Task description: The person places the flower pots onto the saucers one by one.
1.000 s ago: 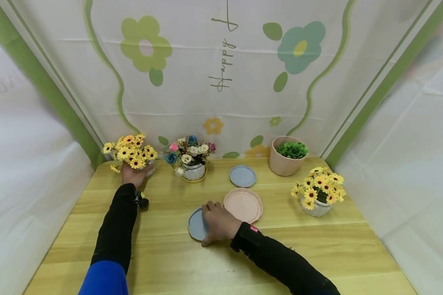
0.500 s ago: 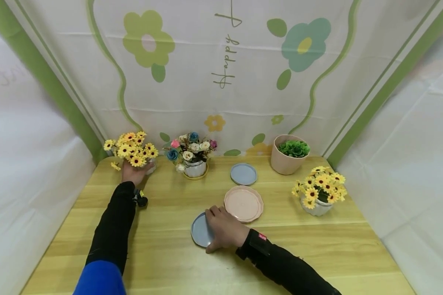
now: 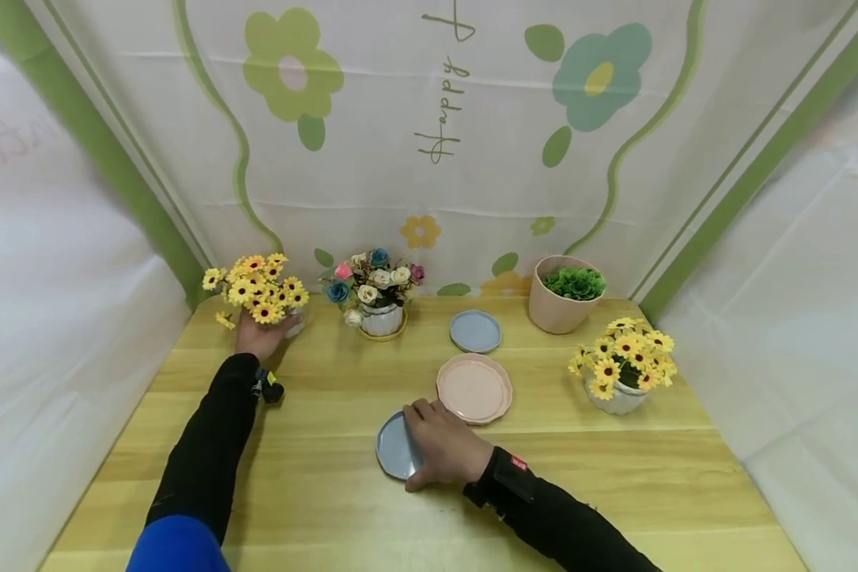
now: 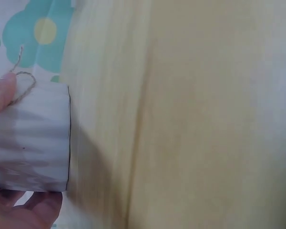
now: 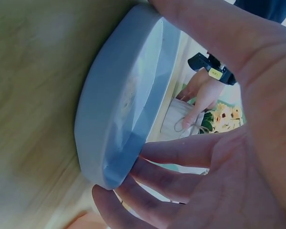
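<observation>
At the back left, my left hand (image 3: 259, 337) holds a white pot (image 4: 31, 136) of yellow daisy-like flowers (image 3: 253, 290). In the left wrist view, thumb and fingers grip opposite sides of the pot, and a twine bow shows near its rim. Whether its base touches the table cannot be told. My right hand (image 3: 445, 445) grips a blue-grey saucer (image 3: 395, 446) by its rim, near the table's middle. The right wrist view shows the thumb at one edge of the saucer (image 5: 102, 95) and the fingers at the other. Just behind that hand lies a pink scalloped saucer (image 3: 475, 388).
A white pot of mixed roses (image 3: 382, 319) stands on a yellow saucer (image 3: 382, 337). Behind the pink saucer lies another blue-grey saucer (image 3: 475, 330). At right are a pink pot (image 3: 554, 306) with a green plant and another white pot (image 3: 617, 397) of yellow flowers. Fabric walls surround the wooden table.
My right hand has slid the blue-grey saucer slightly toward the front and right. The left hand keeps its hold on the flower pot. The head view has shifted a little.
</observation>
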The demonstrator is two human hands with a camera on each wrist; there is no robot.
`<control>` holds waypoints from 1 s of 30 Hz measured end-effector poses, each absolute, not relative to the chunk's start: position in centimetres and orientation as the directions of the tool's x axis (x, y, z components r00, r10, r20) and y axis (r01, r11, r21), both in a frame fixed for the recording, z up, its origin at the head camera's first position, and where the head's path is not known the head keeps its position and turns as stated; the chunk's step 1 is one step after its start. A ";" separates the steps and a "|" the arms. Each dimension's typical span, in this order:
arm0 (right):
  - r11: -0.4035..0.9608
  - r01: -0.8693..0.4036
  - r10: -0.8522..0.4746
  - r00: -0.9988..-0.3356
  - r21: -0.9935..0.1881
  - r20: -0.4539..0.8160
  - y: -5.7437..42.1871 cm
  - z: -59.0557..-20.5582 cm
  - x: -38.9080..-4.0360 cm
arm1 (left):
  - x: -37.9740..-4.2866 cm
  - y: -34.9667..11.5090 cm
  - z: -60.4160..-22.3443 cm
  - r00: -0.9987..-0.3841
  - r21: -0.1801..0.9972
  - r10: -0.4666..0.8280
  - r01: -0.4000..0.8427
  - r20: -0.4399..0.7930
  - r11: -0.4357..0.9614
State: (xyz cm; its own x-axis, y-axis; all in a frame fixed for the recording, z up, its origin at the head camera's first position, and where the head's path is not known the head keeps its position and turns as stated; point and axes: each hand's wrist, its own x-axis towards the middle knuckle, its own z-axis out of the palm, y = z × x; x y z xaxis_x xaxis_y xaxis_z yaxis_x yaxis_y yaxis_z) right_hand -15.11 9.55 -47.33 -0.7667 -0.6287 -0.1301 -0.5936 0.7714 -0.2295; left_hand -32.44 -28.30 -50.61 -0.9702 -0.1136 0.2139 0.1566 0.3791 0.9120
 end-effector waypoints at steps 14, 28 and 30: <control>0.771 -0.578 -0.624 -0.769 -0.266 -0.136 9.7 -47.2 -15.0 | -29.8 -28.2 -50.0 -0.973 0.890 -0.038 0.192 0.227 0.414; 0.759 -0.561 -0.626 -0.768 -0.331 -0.135 10.1 -47.5 -14.8 | -27.2 -28.0 -50.4 -0.985 0.884 -0.002 0.155 0.174 0.441; 0.760 -0.551 -0.622 -0.771 -0.345 -0.139 10.1 -47.7 -14.9 | -26.7 -27.9 -50.4 -0.988 0.892 0.001 0.143 0.158 0.430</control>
